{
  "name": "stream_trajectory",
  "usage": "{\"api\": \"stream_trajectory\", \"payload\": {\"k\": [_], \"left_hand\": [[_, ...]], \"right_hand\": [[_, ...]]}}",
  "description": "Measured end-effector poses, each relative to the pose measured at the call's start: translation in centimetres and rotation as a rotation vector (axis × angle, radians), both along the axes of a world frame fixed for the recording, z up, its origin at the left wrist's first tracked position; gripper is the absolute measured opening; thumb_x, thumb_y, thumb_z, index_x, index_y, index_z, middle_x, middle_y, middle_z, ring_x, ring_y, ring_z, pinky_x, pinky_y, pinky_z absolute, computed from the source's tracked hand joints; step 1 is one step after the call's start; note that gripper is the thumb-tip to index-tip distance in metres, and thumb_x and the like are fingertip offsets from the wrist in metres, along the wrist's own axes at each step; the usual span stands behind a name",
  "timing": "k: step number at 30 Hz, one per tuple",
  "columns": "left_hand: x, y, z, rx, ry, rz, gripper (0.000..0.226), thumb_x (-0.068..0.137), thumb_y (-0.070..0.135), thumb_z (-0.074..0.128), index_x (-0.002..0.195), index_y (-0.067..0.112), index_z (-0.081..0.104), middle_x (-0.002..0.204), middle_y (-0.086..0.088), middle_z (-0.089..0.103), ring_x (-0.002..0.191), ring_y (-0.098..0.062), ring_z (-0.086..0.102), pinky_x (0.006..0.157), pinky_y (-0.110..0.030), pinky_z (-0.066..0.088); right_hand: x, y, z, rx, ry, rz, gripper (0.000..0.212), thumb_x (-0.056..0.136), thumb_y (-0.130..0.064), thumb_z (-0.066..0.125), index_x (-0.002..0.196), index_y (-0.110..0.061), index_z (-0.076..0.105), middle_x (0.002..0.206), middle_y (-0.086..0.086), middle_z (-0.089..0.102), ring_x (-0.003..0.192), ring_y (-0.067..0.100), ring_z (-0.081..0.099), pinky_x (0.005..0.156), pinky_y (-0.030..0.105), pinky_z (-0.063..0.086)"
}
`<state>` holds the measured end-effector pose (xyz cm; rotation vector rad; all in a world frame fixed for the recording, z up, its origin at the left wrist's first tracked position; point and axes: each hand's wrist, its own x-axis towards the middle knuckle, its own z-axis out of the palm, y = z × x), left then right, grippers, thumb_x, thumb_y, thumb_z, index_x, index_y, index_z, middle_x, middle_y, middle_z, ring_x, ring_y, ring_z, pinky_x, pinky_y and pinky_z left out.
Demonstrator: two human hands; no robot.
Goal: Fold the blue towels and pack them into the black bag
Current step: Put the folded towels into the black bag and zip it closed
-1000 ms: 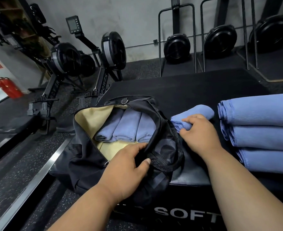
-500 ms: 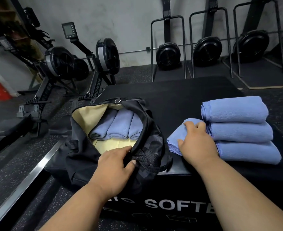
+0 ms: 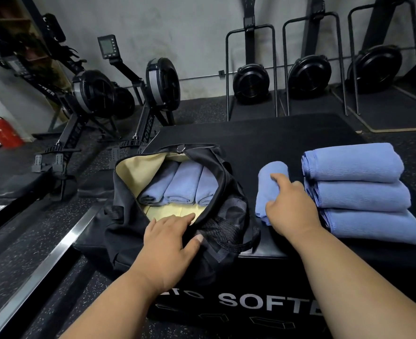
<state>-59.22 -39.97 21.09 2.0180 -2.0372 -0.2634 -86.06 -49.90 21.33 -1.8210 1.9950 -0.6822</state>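
Three folded towels (image 3: 177, 187) already lie in the black bag (image 3: 133, 231) while my left hand (image 3: 170, 243) pinches its rim apart and my right hand (image 3: 291, 207) curls on a fourth towel (image 3: 266, 189) on the tabletop (image 3: 251, 138), which I'd judge needs lifting in next.

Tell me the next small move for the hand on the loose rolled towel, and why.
Probably lift the rolled towel under the right hand leftward into the black bag. The left hand holds its rim open, three towels fill the far side, and bare lining shows nearer.
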Motion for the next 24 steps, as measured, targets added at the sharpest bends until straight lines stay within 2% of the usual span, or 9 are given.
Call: {"api": "stream_trajectory", "payload": {"k": [3,7,9,12,14,16,18,20,24], "left_hand": [[0.6,-0.2,0.1,-0.003,-0.005,0.008,0.083,0.086,0.079,0.022,0.157,0.040,0.038,0.142,0.022,0.051,0.147,-0.007,0.031,0.129,-0.039,-0.004],[1.0,0.1,0.3,0.000,0.029,0.013,0.074,0.094,0.075,0.036,0.159,0.040,0.033,0.148,0.021,0.048,0.149,-0.007,0.029,0.129,-0.038,-0.005],[1.2,0.3,0.6,0.005,-0.008,0.008,0.084,0.085,0.080,0.024,0.160,0.041,0.029,0.153,0.021,0.043,0.151,-0.007,0.023,0.128,-0.039,-0.009],[2.0,0.5,1.3,-0.011,-0.140,0.022,0.089,0.082,0.080,0.011,0.161,0.041,0.025,0.159,0.021,0.037,0.158,-0.015,0.008,0.126,-0.045,-0.016],[2.8,0.5,1.6,-0.026,-0.155,0.042,0.088,0.083,0.079,0.009,0.160,0.040,0.028,0.159,0.020,0.039,0.160,-0.018,0.006,0.126,-0.047,-0.015],[3.6,0.6,1.9,-0.038,-0.108,0.068,0.084,0.086,0.078,0.013,0.160,0.040,0.031,0.158,0.020,0.041,0.159,-0.016,0.008,0.128,-0.045,-0.012],[4.0,0.9,2.3,-0.074,-0.045,0.088,0.071,0.095,0.073,0.029,0.158,0.041,0.034,0.156,0.021,0.043,0.158,-0.013,0.013,0.129,-0.042,-0.007],[4.4,1.1,2.7,-0.164,0.094,0.103,0.059,0.100,0.060,0.049,0.155,0.041,0.040,0.148,0.023,0.050,0.152,-0.010,0.026,0.130,-0.042,0.005],[5.5,1.2,3.7,-0.197,0.605,0.130,0.064,0.086,0.054,0.062,0.148,0.048,0.045,0.136,0.028,0.060,0.122,-0.001,0.058,0.115,-0.038,0.040]], "right_hand": [[0.3,0.3,1.3,-0.091,-0.129,-0.008,0.082,0.089,-0.012,0.063,0.160,-0.034,0.027,0.128,0.014,0.049,0.104,0.039,0.059,0.085,0.044,0.050],[0.6,0.8,3.8,-0.218,-0.229,-0.081,0.095,0.088,-0.009,0.062,0.167,-0.027,0.013,0.136,0.013,0.048,0.119,0.035,0.054,0.098,0.049,0.051],[0.8,1.0,5.1,-0.253,-0.407,-0.080,0.089,0.085,-0.008,0.059,0.164,-0.029,0.024,0.131,0.007,0.053,0.115,0.027,0.057,0.097,0.047,0.053],[1.9,2.0,6.6,-0.276,-0.702,-0.003,0.059,0.076,-0.013,0.058,0.129,-0.039,0.063,0.120,0.002,0.067,0.098,0.020,0.066,0.082,0.038,0.058],[3.0,2.6,7.0,-0.263,-0.810,0.081,0.047,0.077,-0.008,0.061,0.114,-0.035,0.071,0.106,0.001,0.074,0.088,0.022,0.070,0.074,0.040,0.057],[4.1,2.9,7.3,-0.172,-0.956,0.181,0.045,0.083,0.001,0.062,0.114,-0.030,0.073,0.099,-0.001,0.078,0.084,0.019,0.072,0.071,0.037,0.057],[5.4,3.1,7.4,-0.001,-1.113,0.310,0.044,0.088,0.006,0.058,0.114,-0.025,0.074,0.096,0.002,0.078,0.085,0.017,0.071,0.073,0.035,0.053],[6.3,3.0,7.3,0.114,-1.094,0.440,0.044,0.089,0.008,0.055,0.112,-0.025,0.075,0.094,0.004,0.076,0.084,0.017,0.069,0.074,0.036,0.049],[6.5,2.7,7.7,0.172,-0.670,0.645,0.057,0.082,0.005,0.058,0.113,-0.039,0.075,0.101,-0.004,0.079,0.090,0.016,0.072,0.077,0.036,0.055]]}}
